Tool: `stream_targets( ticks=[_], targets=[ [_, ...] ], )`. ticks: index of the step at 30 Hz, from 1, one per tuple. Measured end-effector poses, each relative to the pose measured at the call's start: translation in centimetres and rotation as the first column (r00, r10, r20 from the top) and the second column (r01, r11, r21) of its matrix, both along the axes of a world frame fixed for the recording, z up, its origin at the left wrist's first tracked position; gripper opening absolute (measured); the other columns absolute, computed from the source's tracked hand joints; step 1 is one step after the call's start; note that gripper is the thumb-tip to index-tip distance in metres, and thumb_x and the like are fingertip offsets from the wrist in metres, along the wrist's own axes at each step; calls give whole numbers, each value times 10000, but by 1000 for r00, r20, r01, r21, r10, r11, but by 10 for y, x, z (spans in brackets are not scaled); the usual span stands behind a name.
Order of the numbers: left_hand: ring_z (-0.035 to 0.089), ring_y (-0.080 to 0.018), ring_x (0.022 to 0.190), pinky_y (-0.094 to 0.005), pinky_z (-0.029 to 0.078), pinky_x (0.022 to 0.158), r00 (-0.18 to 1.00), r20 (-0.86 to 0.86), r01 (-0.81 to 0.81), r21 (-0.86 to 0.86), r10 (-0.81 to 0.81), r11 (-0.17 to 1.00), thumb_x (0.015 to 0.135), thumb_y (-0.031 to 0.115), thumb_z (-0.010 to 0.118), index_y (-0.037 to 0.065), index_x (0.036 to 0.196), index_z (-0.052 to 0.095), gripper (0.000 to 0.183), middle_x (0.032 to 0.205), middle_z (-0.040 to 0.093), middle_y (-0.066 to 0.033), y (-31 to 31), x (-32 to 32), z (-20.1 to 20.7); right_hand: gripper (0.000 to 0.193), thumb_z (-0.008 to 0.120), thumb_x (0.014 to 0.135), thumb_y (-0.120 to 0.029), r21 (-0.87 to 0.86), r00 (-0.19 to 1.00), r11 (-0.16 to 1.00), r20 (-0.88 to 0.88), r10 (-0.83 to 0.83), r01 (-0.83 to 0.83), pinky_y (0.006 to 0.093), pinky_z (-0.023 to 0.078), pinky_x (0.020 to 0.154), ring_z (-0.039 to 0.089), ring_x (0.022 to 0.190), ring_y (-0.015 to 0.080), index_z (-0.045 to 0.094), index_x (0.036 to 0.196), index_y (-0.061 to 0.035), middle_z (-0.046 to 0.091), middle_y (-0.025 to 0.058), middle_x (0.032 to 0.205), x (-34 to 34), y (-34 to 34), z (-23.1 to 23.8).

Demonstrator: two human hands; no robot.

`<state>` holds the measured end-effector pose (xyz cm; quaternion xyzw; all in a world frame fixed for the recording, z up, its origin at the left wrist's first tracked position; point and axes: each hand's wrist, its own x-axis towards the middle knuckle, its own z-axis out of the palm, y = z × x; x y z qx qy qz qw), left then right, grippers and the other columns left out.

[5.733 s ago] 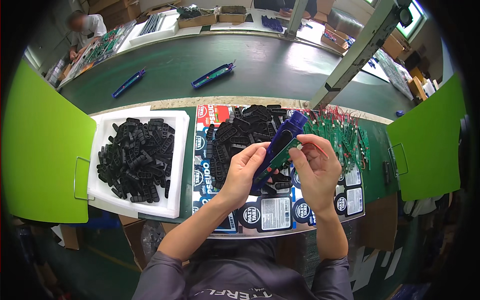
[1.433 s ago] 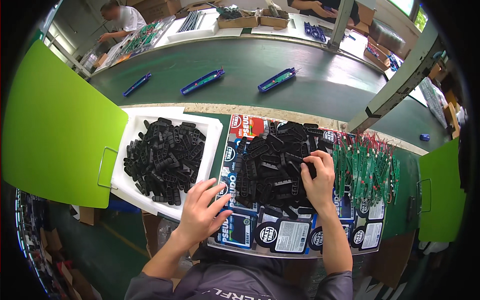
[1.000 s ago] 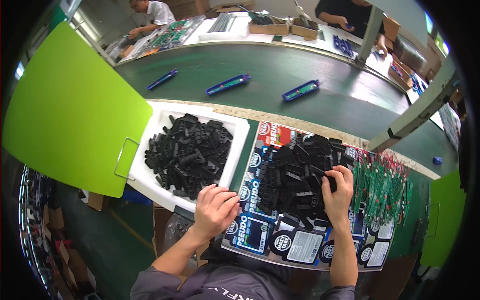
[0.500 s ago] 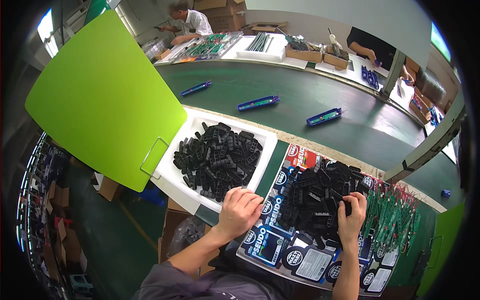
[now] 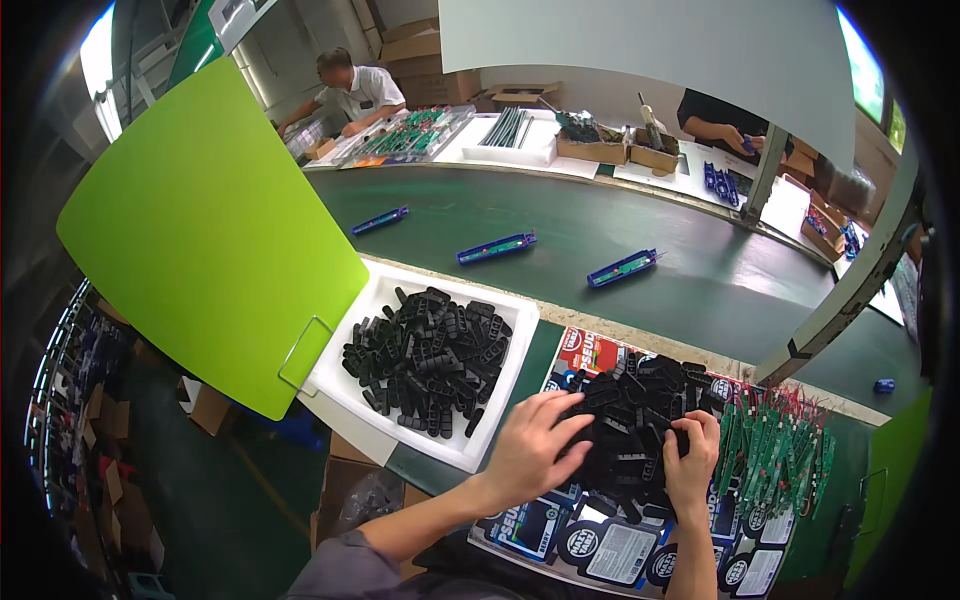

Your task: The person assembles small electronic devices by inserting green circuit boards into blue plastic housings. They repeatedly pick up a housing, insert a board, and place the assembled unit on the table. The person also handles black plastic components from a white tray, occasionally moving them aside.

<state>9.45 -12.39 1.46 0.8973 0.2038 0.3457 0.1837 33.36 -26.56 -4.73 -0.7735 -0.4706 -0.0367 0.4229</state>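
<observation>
A heap of small black plastic parts (image 5: 628, 415) lies on a printed sheet in front of me. At its left edge is my left hand (image 5: 540, 445), with fingers spread and nothing visible in them. My right hand (image 5: 692, 462) rests at the heap's right side, fingers curled and thumb close to them; whatever lies between the fingertips is too small to make out. More of the same black parts (image 5: 425, 360) fill a white tray (image 5: 462, 452) to the left. Right of the heap, green circuit boards (image 5: 775, 450) with red wires lie bunched together.
A green conveyor belt (image 5: 560, 215) runs beyond my bench, carrying blue housings (image 5: 497, 248) with circuit boards inside. A lime-green panel (image 5: 215, 250) stands at left, a metal post (image 5: 845, 290) at right. Two people work across the belt, near cardboard boxes (image 5: 592, 150).
My left hand has moved from the white tray's edge rightward to the heap, its fingers spreading. My right hand stays at the heap's right side. The view has shifted slightly.
</observation>
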Motion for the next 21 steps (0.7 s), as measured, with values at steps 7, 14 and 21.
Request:
stream_targets(
  ticks=[7, 14, 21],
  targets=[
    [445, -431, 1452, -542, 349, 1217, 996, 15, 85, -54, -84, 995, 963, 340, 758, 47, 1321, 692, 467, 1478, 571, -221, 14, 96, -18, 135, 760, 859, -12, -1, 1000, 1000, -7, 11, -11, 450, 507, 948, 624, 1083, 353, 682, 968, 5, 631, 168, 1136, -1, 0, 2],
    [415, -452, 1485, -572, 325, 1238, 993, -103, 48, -72, -55, 996, 990, 417, 724, 41, 1360, 679, 529, 1527, 530, -247, 20, 79, -42, 129, 737, 876, -2, 20, 992, 1000, -125, -15, 17, 442, 513, 944, 645, 1074, 357, 654, 975, 8, 664, 183, 1143, 0, 0, 5],
    [421, -452, 1485, -559, 347, 1232, 990, -84, 100, -159, -114, 982, 994, 397, 726, 39, 1381, 662, 530, 1555, 498, -258, 20, 77, -51, 126, 720, 877, 14, -9, 997, 1000, -69, -18, 17, 448, 515, 944, 650, 1060, 358, 637, 972, 8, 671, 183, 1152, 0, -1, 6]
  ],
)
